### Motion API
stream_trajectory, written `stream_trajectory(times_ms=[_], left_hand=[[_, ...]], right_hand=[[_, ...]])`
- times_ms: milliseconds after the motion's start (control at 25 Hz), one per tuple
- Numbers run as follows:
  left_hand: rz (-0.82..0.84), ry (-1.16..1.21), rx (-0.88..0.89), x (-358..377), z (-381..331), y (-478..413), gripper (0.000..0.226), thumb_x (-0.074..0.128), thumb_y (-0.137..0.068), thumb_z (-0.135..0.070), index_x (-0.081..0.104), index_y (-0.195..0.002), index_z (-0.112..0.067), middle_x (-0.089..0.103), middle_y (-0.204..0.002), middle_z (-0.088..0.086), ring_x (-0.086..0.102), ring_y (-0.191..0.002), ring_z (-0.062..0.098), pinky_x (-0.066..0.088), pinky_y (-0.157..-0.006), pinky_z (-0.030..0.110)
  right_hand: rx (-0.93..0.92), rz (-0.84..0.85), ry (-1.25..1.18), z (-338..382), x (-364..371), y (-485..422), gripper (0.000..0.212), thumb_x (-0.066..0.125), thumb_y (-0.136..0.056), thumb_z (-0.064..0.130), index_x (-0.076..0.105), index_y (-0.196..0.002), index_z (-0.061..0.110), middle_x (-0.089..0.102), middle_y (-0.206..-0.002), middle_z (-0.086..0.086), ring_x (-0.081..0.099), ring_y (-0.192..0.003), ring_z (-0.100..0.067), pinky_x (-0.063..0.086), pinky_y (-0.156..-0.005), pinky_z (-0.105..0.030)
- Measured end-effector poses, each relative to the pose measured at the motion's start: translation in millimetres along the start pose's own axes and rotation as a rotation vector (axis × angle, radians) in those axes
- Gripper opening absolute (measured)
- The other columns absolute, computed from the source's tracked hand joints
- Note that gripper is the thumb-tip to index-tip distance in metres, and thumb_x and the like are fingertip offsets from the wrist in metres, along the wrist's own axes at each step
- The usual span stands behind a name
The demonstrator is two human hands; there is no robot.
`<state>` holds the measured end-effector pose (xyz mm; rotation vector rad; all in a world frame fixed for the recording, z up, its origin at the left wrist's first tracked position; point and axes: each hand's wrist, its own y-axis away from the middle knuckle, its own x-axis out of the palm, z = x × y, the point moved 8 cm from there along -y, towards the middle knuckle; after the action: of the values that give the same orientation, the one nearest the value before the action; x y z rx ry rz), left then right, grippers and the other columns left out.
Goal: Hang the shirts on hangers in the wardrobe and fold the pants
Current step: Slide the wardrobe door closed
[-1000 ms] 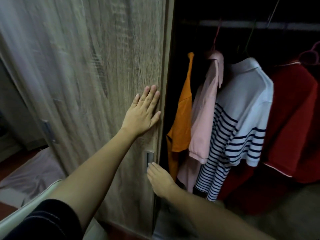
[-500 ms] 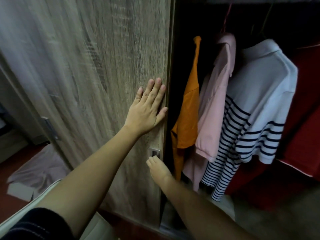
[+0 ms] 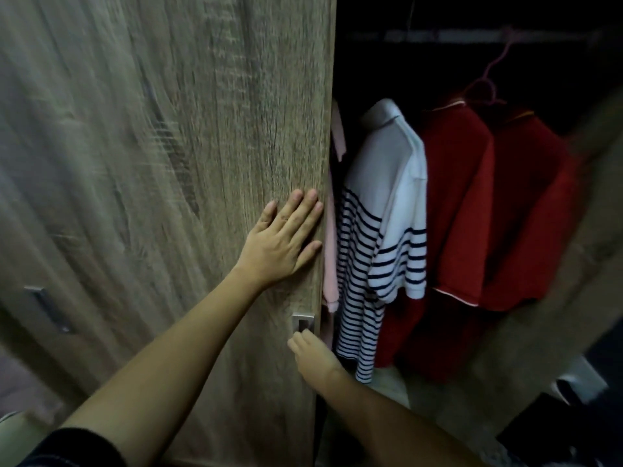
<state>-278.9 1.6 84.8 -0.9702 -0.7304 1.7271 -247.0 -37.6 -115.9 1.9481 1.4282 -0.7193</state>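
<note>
Head view: the left hand (image 3: 285, 246) lies flat, fingers released, on the sliding door (image 3: 202, 163) at centre frame. The right hand (image 3: 312, 355) hooks the handle (image 3: 303, 323), grip unclear. Shirts (image 3: 387, 230) hang at right. Push evenly, keeping fabric clear of the edge.

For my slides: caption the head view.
Left hand flat on the wardrobe door, right hand at its handle, shirts hanging inside.
</note>
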Motion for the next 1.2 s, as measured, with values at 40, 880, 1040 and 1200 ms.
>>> stream_trajectory(times_ms=[40,880,1040,1200], left_hand=[[-0.014,0.010,0.018,1.1,-12.7,-8.8,0.068,0.038,-0.095,-0.043,0.014,-0.149,-0.010,-0.004,-0.159,0.004,0.002,-0.146,0.018,0.001,-0.116,0.037],[-0.099,0.157,0.015,24.8,-273.3,-175.0,0.061,0.032,-0.096,-0.035,0.015,-0.148,-0.007,-0.009,-0.158,0.008,-0.005,-0.146,0.019,-0.002,-0.116,0.037],[-0.082,0.179,0.018,25.6,-301.9,-193.5,0.060,0.030,-0.096,-0.034,0.016,-0.148,-0.007,-0.005,-0.158,0.007,-0.006,-0.146,0.019,-0.002,-0.116,0.037],[-0.091,0.189,0.030,26.1,-322.2,-208.2,0.060,0.033,-0.095,-0.033,0.017,-0.148,-0.007,0.003,-0.158,0.006,-0.003,-0.146,0.019,0.003,-0.114,0.037]], right_hand=[[0.015,0.030,0.027,-0.6,14.1,10.1,0.040,0.037,-0.097,0.019,0.041,-0.133,0.001,0.043,-0.129,-0.013,0.039,-0.117,-0.028,0.032,-0.101,-0.035],[0.328,0.233,-0.017,-82.8,174.4,256.1,0.048,0.038,-0.097,0.027,0.038,-0.138,0.002,0.039,-0.134,-0.014,0.036,-0.123,-0.030,0.022,-0.114,-0.041],[0.341,0.242,-0.078,-93.7,184.3,283.9,0.046,0.035,-0.098,0.022,0.037,-0.136,-0.002,0.038,-0.136,-0.018,0.033,-0.125,-0.033,0.017,-0.115,-0.043],[0.344,0.263,-0.063,-102.3,191.5,307.9,0.044,0.032,-0.098,0.021,0.040,-0.135,-0.002,0.038,-0.136,-0.018,0.033,-0.125,-0.033,0.017,-0.115,-0.043]])
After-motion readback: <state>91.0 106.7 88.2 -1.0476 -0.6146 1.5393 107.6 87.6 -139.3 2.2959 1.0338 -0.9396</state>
